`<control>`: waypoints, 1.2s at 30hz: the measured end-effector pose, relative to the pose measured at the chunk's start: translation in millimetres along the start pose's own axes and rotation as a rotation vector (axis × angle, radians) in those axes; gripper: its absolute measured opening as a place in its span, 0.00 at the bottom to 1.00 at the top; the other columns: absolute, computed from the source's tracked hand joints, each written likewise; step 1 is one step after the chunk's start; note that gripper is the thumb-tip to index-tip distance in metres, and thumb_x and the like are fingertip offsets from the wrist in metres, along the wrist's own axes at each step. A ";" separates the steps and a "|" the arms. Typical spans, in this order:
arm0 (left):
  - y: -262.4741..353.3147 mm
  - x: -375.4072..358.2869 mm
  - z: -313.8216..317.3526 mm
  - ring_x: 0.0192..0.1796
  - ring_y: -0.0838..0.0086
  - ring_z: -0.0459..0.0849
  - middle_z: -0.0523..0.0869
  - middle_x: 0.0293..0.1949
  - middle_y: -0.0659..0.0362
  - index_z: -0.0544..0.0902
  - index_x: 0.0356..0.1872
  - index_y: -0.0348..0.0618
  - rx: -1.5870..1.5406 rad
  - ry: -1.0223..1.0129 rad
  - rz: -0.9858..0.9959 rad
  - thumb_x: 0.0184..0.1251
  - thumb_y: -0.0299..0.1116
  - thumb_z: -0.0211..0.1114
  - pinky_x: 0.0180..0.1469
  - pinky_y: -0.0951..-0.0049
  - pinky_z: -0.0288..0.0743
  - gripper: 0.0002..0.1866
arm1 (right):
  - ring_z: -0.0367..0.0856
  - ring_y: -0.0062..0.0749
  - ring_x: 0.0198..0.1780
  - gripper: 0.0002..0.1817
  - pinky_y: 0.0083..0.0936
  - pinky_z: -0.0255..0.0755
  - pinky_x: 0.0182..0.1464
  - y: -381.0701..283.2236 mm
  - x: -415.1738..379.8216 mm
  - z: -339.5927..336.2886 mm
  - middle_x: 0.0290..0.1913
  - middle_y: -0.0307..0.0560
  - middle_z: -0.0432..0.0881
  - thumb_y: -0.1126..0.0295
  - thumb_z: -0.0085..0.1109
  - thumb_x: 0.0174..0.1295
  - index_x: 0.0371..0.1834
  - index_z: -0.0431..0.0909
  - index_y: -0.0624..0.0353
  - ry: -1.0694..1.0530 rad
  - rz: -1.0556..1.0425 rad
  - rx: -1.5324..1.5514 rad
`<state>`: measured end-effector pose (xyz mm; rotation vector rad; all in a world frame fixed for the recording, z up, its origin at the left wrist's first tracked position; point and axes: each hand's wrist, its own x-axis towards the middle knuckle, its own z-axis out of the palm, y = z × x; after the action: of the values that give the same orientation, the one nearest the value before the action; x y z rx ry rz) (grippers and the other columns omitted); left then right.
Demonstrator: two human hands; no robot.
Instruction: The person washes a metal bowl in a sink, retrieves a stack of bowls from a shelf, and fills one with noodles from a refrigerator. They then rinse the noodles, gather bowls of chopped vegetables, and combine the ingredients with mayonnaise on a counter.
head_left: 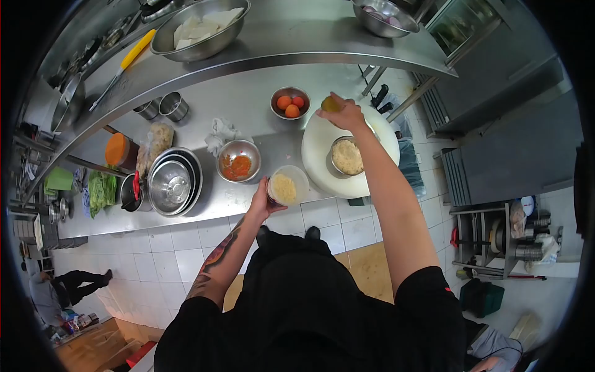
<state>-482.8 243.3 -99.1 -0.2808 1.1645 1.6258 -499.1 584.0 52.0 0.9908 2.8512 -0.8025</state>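
Observation:
My left hand (263,203) is wrapped round a clear plastic tub (302,180) of pale yellow shredded food (284,188), held at the counter's front edge. Over the far part of a round white board (316,152), my right hand (348,116) is closed on a yellow-green rounded thing (331,104); its exact kind I cannot tell. Below that hand, a metal bowl of pale crumbly food (347,156) sits on the board, partly covered by my right forearm. Left of the tub is a steel bowl (227,152) with orange-red remains (237,167) inside.
A small bowl of tomatoes (292,111) stands behind. Nested steel bowls (170,186), a white cloth (224,133) and an orange-lidded container (121,150) are at left. Black-handled knives (380,97) lie beyond the board. A steel shelf (297,46) overhangs the counter's back. Other people are at the lower edges.

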 end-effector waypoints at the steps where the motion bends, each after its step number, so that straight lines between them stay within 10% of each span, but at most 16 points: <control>1: 1.1 4.6 -2.6 0.62 0.51 0.81 0.77 0.64 0.51 0.68 0.71 0.52 0.000 0.001 0.000 0.74 0.69 0.40 0.52 0.41 0.83 0.38 | 0.67 0.57 0.70 0.54 0.44 0.66 0.69 5.7 3.1 5.8 0.68 0.63 0.69 0.33 0.69 0.46 0.77 0.65 0.46 0.000 0.000 0.000; 7: 4.5 -9.3 8.7 0.60 0.56 0.83 0.79 0.60 0.46 0.66 0.69 0.35 0.130 0.279 0.192 0.81 0.51 0.46 0.48 0.52 0.87 0.29 | 0.72 0.54 0.68 0.38 0.42 0.66 0.69 46.1 -8.2 15.4 0.68 0.64 0.73 0.40 0.64 0.60 0.69 0.75 0.50 0.338 -0.295 -0.042; 9: -11.0 -20.9 -2.6 0.63 0.58 0.80 0.76 0.62 0.48 0.64 0.70 0.35 0.244 0.262 0.364 0.82 0.44 0.48 0.52 0.53 0.85 0.26 | 0.83 0.46 0.55 0.24 0.33 0.75 0.58 45.5 -67.5 -13.6 0.56 0.58 0.83 0.53 0.58 0.71 0.62 0.79 0.57 0.505 -0.381 0.498; 11: -19.9 -44.4 2.3 0.61 0.65 0.78 0.77 0.57 0.53 0.67 0.70 0.38 0.214 0.284 0.408 0.78 0.35 0.55 0.52 0.56 0.86 0.23 | 0.85 0.31 0.39 0.18 0.22 0.77 0.43 63.6 -124.8 -10.8 0.40 0.48 0.87 0.62 0.53 0.75 0.57 0.80 0.63 0.560 -0.208 0.800; 13: -17.4 -68.5 20.3 0.58 0.68 0.79 0.77 0.55 0.54 0.71 0.68 0.40 0.906 0.440 0.975 0.74 0.27 0.59 0.53 0.62 0.84 0.23 | 0.80 0.21 0.30 0.19 0.18 0.74 0.34 83.1 -184.1 3.5 0.33 0.42 0.84 0.59 0.49 0.78 0.51 0.81 0.65 0.558 0.008 1.023; 16: 16.5 -70.0 104.7 0.45 0.66 0.82 0.79 0.49 0.50 0.76 0.59 0.36 0.988 0.257 1.171 0.67 0.27 0.66 0.49 0.66 0.77 0.20 | 0.79 0.22 0.26 0.23 0.20 0.76 0.32 100.1 -238.2 48.1 0.33 0.44 0.84 0.53 0.45 0.78 0.49 0.81 0.65 0.276 0.273 1.265; 21: 54.6 20.4 178.9 0.38 0.67 0.84 0.82 0.38 0.51 0.79 0.44 0.32 1.105 0.131 0.828 0.67 0.38 0.67 0.43 0.66 0.79 0.16 | 0.84 0.30 0.33 0.32 0.27 0.80 0.38 91.0 -255.4 77.7 0.39 0.50 0.85 0.43 0.42 0.77 0.57 0.76 0.66 -0.126 0.374 1.458; 24: 51.3 59.0 166.6 0.28 0.72 0.84 0.81 0.30 0.54 0.75 0.30 0.35 0.876 -0.081 0.579 0.65 0.32 0.65 0.27 0.70 0.81 0.11 | 0.82 0.47 0.55 0.48 0.43 0.78 0.56 93.3 -242.3 82.9 0.57 0.62 0.80 0.28 0.36 0.69 0.68 0.65 0.67 -0.351 0.361 1.706; 30: 62.0 -11.1 138.4 0.36 0.76 0.85 0.83 0.35 0.58 0.78 0.37 0.35 0.596 -0.270 0.463 0.67 0.28 0.62 0.40 0.72 0.84 0.06 | 0.67 0.59 0.72 0.57 0.55 0.67 0.68 46.9 -240.7 65.4 0.72 0.66 0.65 0.20 0.39 0.59 0.77 0.51 0.59 -0.563 0.373 2.188; 33: 86.2 -51.4 120.3 0.38 0.77 0.84 0.83 0.36 0.59 0.79 0.42 0.34 0.513 -0.281 0.334 0.67 0.27 0.60 0.43 0.73 0.83 0.07 | 0.64 0.56 0.74 0.54 0.51 0.65 0.69 18.3 -227.6 67.5 0.74 0.60 0.64 0.23 0.42 0.61 0.78 0.53 0.56 -0.729 0.014 2.266; 36: 103.0 -83.9 103.9 0.43 0.77 0.84 0.84 0.40 0.59 0.79 0.46 0.35 0.587 -0.292 0.337 0.71 0.30 0.60 0.45 0.72 0.82 0.09 | 0.66 0.49 0.74 0.46 0.48 0.66 0.69 -6.4 -204.1 66.4 0.74 0.53 0.66 0.30 0.47 0.66 0.77 0.58 0.52 -0.597 0.148 2.248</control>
<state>-498.0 278.7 65.1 0.5367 1.4453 1.4595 -349.6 430.9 34.0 0.4087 0.3625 -3.1904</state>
